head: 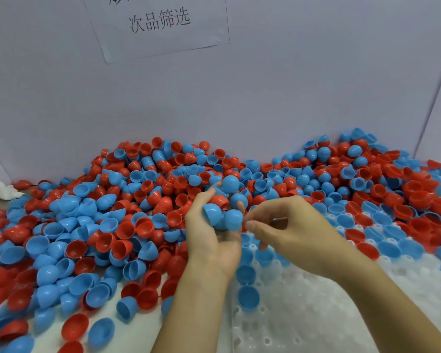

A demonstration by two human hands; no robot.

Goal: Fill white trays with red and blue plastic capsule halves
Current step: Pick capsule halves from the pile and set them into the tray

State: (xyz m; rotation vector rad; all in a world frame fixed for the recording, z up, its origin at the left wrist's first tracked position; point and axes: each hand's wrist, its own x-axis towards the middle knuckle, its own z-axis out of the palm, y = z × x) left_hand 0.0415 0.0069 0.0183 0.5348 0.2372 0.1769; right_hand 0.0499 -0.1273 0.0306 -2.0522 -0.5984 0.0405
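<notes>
Lighting even, diffuse, moderately bright, with a cool bluish cast on the wall (290,93). No hard shadows; only a soft dark patch under the left hand (214,240) and between the capsule halves (127,200). Small soft highlights on the rounded blue and red shells, no harsh glare. The white tray (316,314) is close to washed out, its pockets faint and low in contrast. Centre is fairly sharp; the right hand (285,225) shows slight smear at the fingers (252,226). Shells at lower left and far right edges are blurred and stretched. Wide-angle bending shows in the wall seam at right and the tilted paper sign (161,24).
</notes>
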